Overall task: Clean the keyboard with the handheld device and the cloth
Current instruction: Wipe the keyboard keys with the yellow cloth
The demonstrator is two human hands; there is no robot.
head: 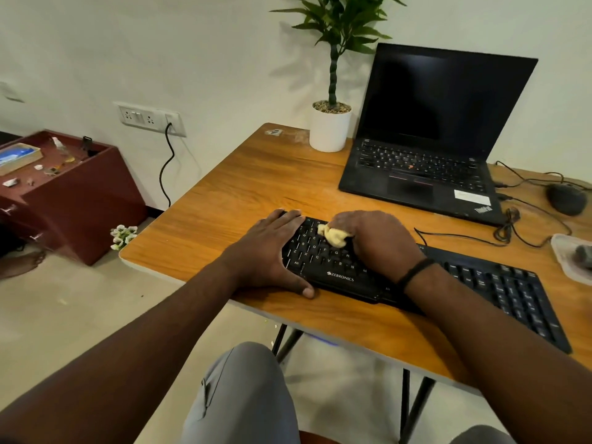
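Maroon cabinet (69, 193) at 9 o'clock on the floor, wall socket (150, 118) w/ black cord above it. Wooden surface (256, 184) fills the centre-right. Left hand (272, 251) lies flat, fingers straight, on the keyboard (336, 274) left end. Right hand (374, 238), grip clamped on a yellow cloth (333, 234), presses it on the keys. Potted plant (330, 126) at 12, laptop (426, 149) at 1, mouse (565, 198) at 3.
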